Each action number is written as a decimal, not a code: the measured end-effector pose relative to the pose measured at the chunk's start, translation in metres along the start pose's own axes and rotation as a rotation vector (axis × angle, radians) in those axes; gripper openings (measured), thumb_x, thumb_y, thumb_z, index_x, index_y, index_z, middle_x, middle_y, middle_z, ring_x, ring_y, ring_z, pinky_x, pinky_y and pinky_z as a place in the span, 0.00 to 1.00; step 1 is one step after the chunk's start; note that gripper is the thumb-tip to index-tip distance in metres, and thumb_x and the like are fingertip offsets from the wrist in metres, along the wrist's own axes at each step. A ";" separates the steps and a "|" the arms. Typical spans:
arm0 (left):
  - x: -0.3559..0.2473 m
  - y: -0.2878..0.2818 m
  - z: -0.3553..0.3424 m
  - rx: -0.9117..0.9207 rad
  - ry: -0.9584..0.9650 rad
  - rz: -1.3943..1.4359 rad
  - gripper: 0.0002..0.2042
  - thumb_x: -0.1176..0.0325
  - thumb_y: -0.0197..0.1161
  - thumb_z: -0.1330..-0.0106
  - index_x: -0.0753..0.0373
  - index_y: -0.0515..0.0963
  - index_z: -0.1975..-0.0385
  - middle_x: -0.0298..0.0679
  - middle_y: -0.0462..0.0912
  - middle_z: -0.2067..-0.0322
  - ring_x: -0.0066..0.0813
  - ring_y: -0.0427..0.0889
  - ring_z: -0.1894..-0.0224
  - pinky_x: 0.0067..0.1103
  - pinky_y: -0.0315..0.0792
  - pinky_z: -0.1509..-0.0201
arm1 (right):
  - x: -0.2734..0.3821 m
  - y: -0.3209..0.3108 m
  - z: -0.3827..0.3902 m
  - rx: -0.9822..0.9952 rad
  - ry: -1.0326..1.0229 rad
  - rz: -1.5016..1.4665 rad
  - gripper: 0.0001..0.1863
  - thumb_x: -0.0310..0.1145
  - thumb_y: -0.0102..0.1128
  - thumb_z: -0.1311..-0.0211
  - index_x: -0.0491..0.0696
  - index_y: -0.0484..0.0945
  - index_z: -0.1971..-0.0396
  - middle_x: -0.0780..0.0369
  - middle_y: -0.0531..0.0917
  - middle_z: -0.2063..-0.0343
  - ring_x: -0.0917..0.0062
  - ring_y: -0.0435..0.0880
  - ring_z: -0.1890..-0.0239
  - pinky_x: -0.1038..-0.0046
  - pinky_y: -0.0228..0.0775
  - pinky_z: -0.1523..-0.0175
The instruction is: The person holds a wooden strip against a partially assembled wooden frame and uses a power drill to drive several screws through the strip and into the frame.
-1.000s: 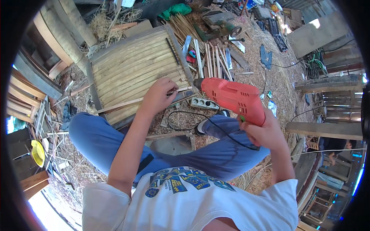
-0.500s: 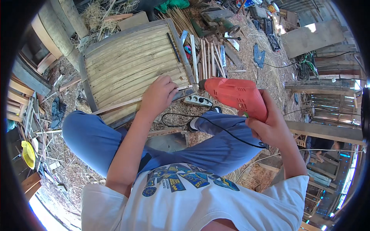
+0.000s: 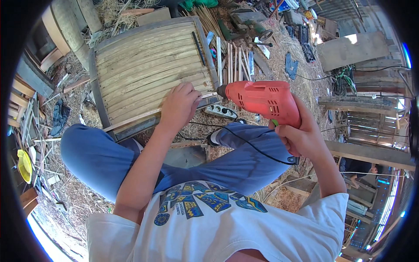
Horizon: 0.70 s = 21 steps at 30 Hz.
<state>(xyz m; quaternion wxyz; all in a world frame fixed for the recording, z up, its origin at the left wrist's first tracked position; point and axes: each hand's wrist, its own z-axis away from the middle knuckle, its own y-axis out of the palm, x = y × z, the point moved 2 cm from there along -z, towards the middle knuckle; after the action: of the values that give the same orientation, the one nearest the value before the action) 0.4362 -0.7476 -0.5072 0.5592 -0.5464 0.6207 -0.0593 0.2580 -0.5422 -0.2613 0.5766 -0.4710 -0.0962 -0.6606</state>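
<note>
One slatted wooden panel [image 3: 144, 65] lies before you, one thin wooden strip [image 3: 135, 118] along its near edge. Your left hand [image 3: 179, 106] bends over that strip; I cannot tell whether it pinches it. Right of the panel, your right hand [image 3: 300, 134] wraps one red power drill [image 3: 266, 99], its chuck [image 3: 221, 91] nearer the panel's right edge than half a second ago.

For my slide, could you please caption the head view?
Right hand grips a red drill; left hand rests over a thin wooden strip.
</note>
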 end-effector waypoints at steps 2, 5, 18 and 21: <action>-0.002 -0.001 0.000 -0.021 0.022 -0.013 0.05 0.66 0.72 0.34 0.58 0.85 0.63 0.38 0.78 0.62 0.43 0.80 0.53 0.37 0.76 0.47 | -0.001 0.003 0.002 0.004 -0.056 -0.008 0.49 0.17 0.64 0.37 0.49 0.54 0.17 0.59 0.88 0.56 0.85 0.80 0.75 0.79 0.70 0.76; -0.003 0.003 0.000 -0.064 0.004 0.009 0.05 0.68 0.73 0.35 0.59 0.86 0.64 0.39 0.78 0.65 0.45 0.80 0.55 0.39 0.75 0.52 | 0.000 0.008 0.007 -0.030 -0.043 0.011 0.47 0.19 0.67 0.35 0.49 0.57 0.18 0.60 0.88 0.56 0.86 0.79 0.75 0.81 0.69 0.73; -0.012 0.009 0.006 -0.152 -0.027 -0.169 0.05 0.66 0.73 0.34 0.57 0.87 0.64 0.37 0.81 0.62 0.42 0.80 0.54 0.38 0.76 0.51 | -0.001 0.005 0.007 -0.038 -0.324 0.266 0.40 0.30 0.74 0.29 0.43 0.64 0.22 0.53 0.81 0.37 0.69 0.79 0.32 0.65 0.68 0.27; -0.012 0.011 0.007 -0.133 -0.012 -0.208 0.05 0.66 0.73 0.34 0.56 0.86 0.62 0.37 0.81 0.61 0.41 0.80 0.53 0.38 0.76 0.51 | -0.002 0.006 0.005 -0.044 -0.325 0.265 0.40 0.31 0.74 0.28 0.43 0.64 0.22 0.54 0.81 0.38 0.70 0.79 0.34 0.66 0.69 0.29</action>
<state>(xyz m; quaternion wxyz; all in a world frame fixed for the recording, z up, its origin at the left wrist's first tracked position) 0.4321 -0.7297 -0.5099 0.5163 -0.6440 0.5599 -0.0723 0.2658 -0.5389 -0.2628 0.6249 -0.5923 -0.1109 -0.4963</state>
